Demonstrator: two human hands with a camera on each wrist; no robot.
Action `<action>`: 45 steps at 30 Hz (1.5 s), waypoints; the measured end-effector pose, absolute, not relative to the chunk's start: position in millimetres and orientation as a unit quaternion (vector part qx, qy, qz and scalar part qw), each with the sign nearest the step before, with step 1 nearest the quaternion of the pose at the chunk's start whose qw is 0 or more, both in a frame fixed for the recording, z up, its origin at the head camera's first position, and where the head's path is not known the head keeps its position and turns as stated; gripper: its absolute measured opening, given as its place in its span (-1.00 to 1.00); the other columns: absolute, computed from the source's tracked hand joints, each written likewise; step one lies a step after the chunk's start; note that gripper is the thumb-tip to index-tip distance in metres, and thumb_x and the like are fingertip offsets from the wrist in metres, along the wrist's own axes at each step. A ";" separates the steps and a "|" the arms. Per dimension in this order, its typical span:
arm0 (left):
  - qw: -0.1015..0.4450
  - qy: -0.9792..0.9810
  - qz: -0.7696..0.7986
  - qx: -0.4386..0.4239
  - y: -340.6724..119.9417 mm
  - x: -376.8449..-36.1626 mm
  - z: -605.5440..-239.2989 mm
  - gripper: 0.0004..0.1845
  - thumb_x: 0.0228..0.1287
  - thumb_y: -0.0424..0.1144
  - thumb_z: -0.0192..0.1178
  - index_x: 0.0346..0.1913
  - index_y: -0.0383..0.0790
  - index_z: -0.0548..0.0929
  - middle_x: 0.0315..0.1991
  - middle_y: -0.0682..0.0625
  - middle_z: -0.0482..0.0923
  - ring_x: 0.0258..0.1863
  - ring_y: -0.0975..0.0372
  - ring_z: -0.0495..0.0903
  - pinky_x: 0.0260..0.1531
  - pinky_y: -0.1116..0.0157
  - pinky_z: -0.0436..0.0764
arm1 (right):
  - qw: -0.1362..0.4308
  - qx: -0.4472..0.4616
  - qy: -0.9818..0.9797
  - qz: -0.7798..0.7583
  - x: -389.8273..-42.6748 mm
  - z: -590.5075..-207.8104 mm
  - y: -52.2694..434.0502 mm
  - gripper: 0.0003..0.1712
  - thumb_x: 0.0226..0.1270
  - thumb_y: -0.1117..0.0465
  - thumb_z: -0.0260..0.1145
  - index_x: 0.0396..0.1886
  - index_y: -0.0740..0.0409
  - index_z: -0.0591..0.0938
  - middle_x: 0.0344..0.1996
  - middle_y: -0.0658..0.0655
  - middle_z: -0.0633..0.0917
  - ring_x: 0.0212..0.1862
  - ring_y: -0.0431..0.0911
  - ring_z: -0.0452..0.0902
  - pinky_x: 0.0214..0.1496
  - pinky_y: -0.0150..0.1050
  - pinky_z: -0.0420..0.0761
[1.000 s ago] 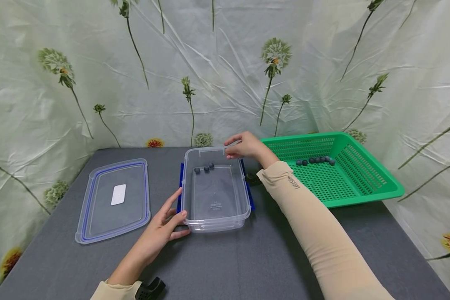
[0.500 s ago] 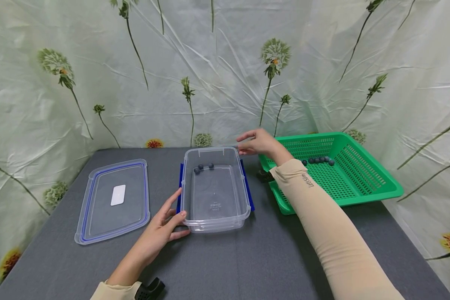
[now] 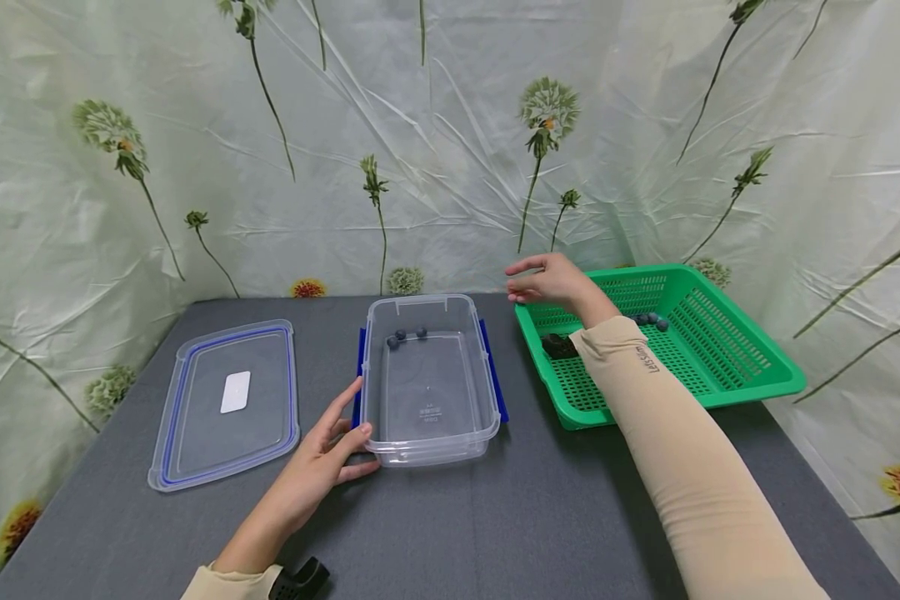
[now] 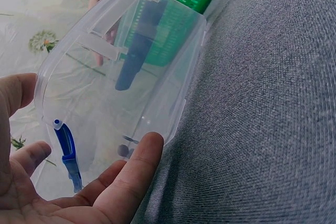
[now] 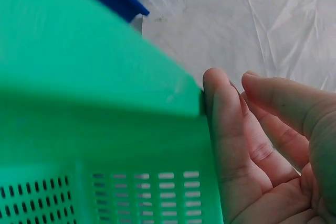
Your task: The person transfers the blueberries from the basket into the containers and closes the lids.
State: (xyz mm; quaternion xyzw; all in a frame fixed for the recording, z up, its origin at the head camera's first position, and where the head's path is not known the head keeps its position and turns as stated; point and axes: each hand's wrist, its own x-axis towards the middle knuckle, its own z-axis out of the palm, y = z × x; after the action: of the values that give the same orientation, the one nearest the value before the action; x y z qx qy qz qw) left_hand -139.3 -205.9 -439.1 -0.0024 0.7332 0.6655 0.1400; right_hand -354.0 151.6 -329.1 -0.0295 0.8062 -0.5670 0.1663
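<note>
Nearest me, the left hand (image 3: 322,467) lay open, fingers straight against the near left corner of the clear box (image 3: 429,379), whose long side ran away from the person. Three blueberries (image 3: 405,336) sat at its far end. Farther off, the right hand (image 3: 551,279) hovered over the green basket (image 3: 727,392), fingers loosely curled and empty; more berries (image 3: 651,319) lay just right of it.
</note>
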 end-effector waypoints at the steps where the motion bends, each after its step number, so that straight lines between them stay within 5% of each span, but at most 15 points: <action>1: 0.141 0.733 0.665 -0.003 -206.0 -139.4 -439.3 -0.26 0.71 -0.14 0.11 0.71 0.47 0.05 0.55 -0.41 0.14 0.25 -0.10 0.61 0.20 -0.07 0.78 | 0.168 -0.028 0.803 -0.572 -353.9 -328.9 154.5 -0.49 0.56 0.39 0.33 0.44 0.37 0.55 -0.27 0.11 0.79 -0.30 -0.22 0.79 -0.15 -0.44 0.80; 12: 0.138 0.736 0.663 -0.007 -205.4 -139.3 -439.4 -0.25 0.70 -0.13 0.12 0.71 0.46 0.05 0.54 -0.41 0.18 0.26 -0.12 0.60 0.20 -0.08 0.78 | 0.169 0.003 0.795 -0.583 -353.8 -330.1 187.5 -0.45 0.62 0.36 0.27 0.52 0.37 0.47 -0.11 0.13 0.79 -0.22 -0.22 0.81 -0.14 -0.46 0.79; 22: 0.140 0.727 0.672 0.009 -206.8 -138.9 -440.4 -0.24 0.70 -0.12 0.14 0.73 0.42 0.03 0.50 -0.41 0.19 0.25 -0.08 0.61 0.21 -0.06 0.78 | 0.170 0.027 0.793 -0.585 -351.3 -337.7 220.6 -0.41 0.64 0.37 0.23 0.56 0.43 0.36 -0.17 0.07 0.75 -0.25 -0.27 0.80 -0.11 -0.48 0.78; 31: 0.140 0.731 0.668 0.000 -205.8 -138.5 -439.3 -0.25 0.71 -0.15 0.11 0.71 0.46 0.05 0.52 -0.40 0.20 0.26 -0.10 0.60 0.21 -0.07 0.77 | 0.192 0.014 0.807 -0.559 -348.0 -355.2 250.5 -0.41 0.73 0.30 0.13 0.58 0.52 0.29 0.05 0.12 0.68 -0.14 -0.31 0.77 0.12 -0.45 0.76; 45: 0.140 0.731 0.668 -0.003 -205.5 -138.1 -438.9 -0.25 0.70 -0.13 0.14 0.71 0.45 0.05 0.51 -0.40 0.20 0.24 -0.07 0.62 0.20 -0.06 0.78 | 0.224 0.073 0.806 -0.544 -343.4 -378.3 281.6 -0.35 0.73 0.31 0.11 0.64 0.47 0.21 -0.11 0.00 0.72 -0.21 -0.33 0.76 0.11 -0.44 0.78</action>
State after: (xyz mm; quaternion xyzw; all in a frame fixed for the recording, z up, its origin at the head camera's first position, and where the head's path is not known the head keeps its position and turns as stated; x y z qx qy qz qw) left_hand -138.1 -205.5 -438.9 -0.0027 0.7312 0.6676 0.1399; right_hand -343.4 281.6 -378.3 0.0734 0.8055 -0.5438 0.2237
